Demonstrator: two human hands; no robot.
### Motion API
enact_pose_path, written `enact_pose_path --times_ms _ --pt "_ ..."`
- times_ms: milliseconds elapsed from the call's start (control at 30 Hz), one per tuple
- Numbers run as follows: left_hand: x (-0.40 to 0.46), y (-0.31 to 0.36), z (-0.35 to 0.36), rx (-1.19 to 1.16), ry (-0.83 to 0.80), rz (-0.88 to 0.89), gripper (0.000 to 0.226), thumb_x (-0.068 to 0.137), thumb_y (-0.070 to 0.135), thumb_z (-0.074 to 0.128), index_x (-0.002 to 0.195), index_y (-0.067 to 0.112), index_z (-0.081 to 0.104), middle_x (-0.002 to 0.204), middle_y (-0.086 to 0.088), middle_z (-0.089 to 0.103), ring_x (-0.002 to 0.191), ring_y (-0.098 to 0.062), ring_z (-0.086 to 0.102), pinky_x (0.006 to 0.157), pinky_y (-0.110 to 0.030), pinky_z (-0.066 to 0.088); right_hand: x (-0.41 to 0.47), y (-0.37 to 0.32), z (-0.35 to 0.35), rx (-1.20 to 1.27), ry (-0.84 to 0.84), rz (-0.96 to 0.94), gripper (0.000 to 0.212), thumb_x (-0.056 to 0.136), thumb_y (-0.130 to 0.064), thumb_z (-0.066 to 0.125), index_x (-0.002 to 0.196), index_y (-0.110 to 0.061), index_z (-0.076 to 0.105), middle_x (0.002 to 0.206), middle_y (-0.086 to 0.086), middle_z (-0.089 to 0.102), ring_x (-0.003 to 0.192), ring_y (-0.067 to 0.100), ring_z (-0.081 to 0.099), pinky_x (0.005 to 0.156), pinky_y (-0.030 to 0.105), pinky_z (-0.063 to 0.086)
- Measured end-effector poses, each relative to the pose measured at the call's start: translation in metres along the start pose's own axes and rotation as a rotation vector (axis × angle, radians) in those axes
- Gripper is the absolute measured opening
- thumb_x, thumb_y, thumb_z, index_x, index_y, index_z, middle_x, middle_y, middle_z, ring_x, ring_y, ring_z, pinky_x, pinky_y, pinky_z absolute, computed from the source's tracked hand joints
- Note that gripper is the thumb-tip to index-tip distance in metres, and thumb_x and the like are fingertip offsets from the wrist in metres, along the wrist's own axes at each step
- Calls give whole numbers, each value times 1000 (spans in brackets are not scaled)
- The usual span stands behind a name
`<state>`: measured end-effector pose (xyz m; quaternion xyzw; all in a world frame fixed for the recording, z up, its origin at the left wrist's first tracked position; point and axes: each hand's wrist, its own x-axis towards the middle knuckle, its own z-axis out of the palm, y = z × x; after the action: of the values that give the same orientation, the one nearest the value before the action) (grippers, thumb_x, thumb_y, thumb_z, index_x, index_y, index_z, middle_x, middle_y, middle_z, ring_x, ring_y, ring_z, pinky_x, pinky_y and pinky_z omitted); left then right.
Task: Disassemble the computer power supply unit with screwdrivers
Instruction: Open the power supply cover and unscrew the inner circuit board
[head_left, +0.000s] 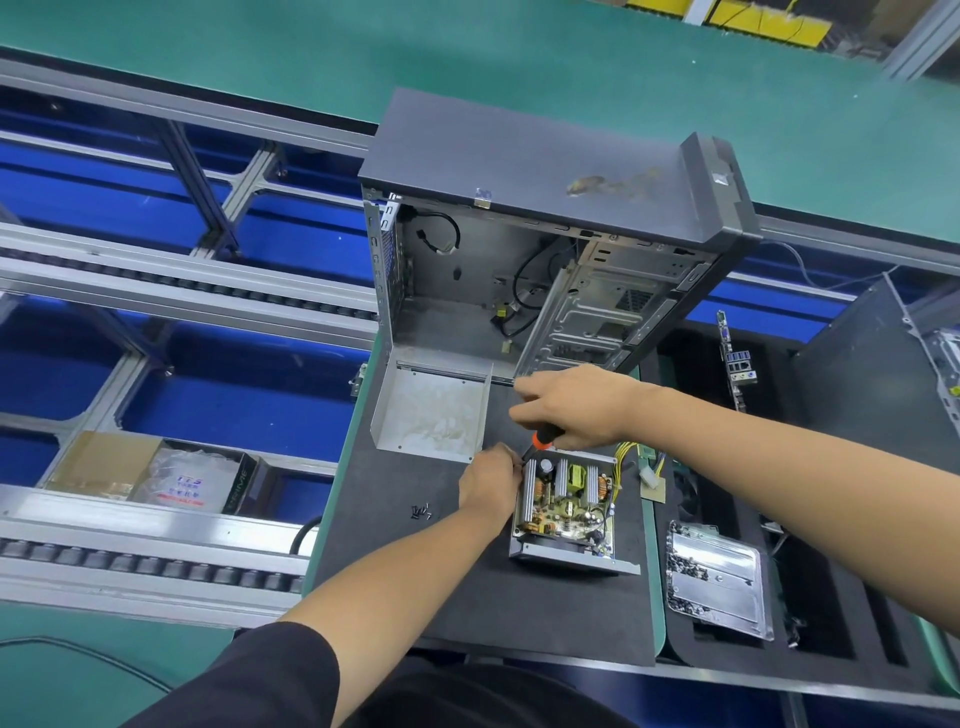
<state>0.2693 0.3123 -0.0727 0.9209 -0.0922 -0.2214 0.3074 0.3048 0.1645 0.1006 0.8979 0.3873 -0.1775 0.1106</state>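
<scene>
The power supply unit (563, 512) is seen with its cover off, circuit board exposed, standing on the dark mat (395, 582) toward the mat's right edge, in front of the opened computer case (540, 249). The removed cover (431, 410) lies near the mat's far left corner, and a few loose screws (422, 512) are scattered on the mat to the left of the unit. The screwdriver (540, 441), orange and black at the handle, is gripped by the right hand (576, 408), fingers curled round it, and is angled down toward the unit's far left corner. That corner is steadied by the left hand (491, 480), whose fingers are bent against the housing; whether something is pinched there cannot be told. A slip of the tip is judged the main risk: with the tool held at a slant, it could skid off the screw head into the nearby capacitor or strip the head. A freed screw could also drop among the components.
</scene>
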Motion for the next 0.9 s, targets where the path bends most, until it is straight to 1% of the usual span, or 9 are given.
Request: enact_pose_path --times_ms 167,300,367,433,567,667,700,767,900 --pt "2 0 0 63 -29 -7 16 102 23 55 115 21 65 114 1 71 105 -23 68 80 -34 52 -1 2 5 51 42 40 26 85 -28 65 96 -28 42 101 -5 39 87 17 44 50 32 34" --pt "7 3 -3 137 -85 -5 23 103 21 53 123 17 63 120 -2 70 110 -24 66 83 -35 53 -4 2 6 76 71 71 26 84 -26 65 94 -28 40 98 -7 37 84 12 36 49 36 41" --pt "9 5 -4 162 -111 -8 25 104 21 52 126 15 61 122 -3 69 112 -25 66 85 -36 53 -5 4 5 97 82 85 25 83 -28 65 94 -29 42 97 -9 35 85 13 39 48 32 35" --pt "8 5 -6 163 -122 -8 25 104 21 51 126 14 60 122 -4 69 112 -26 65 86 -36 54 -6 5 4 118 102 93 25 83 -30 66 93 -29 43 95 -12 32 85 12 39 49 26 24" --pt "4 1 -5 66 -73 13 20 104 20 49 119 17 61 116 -2 69 106 -27 67 82 -37 55 -7 7 1 156 111 126 21 82 -28 66 90 -29 47 95 -12 38 85 13 45 49 27 25" --pt "-3 -9 -3 -19 0 64 3 103 25 52 104 24 55 99 6 65 88 -21 66 73 -36 53 -9 9 -1 158 112 166 22 76 -23 64 88 -31 47 95 -11 41 82 13 46 48 27 23" --pt "-5 -12 -3 -29 21 91 4 103 27 54 100 25 52 96 7 63 83 -19 64 70 -35 52 -10 9 -1 156 112 171 24 74 -22 64 87 -32 46 94 -12 41 81 12 45 48 27 23" --pt "-7 -18 -5 12 28 177 8 103 28 56 102 22 51 101 5 58 81 -21 63 70 -38 52 -12 10 -1 152 113 174 26 72 -22 65 84 -33 45 92 -13 39 78 10 43 47 26 23" --pt "-4 -19 -15 168 -31 334 14 106 22 51 116 13 54 118 -3 48 86 -30 62 74 -47 54 -14 10 -1 148 117 169 27 70 -22 65 84 -34 44 91 -13 38 76 8 40 47 26 21"
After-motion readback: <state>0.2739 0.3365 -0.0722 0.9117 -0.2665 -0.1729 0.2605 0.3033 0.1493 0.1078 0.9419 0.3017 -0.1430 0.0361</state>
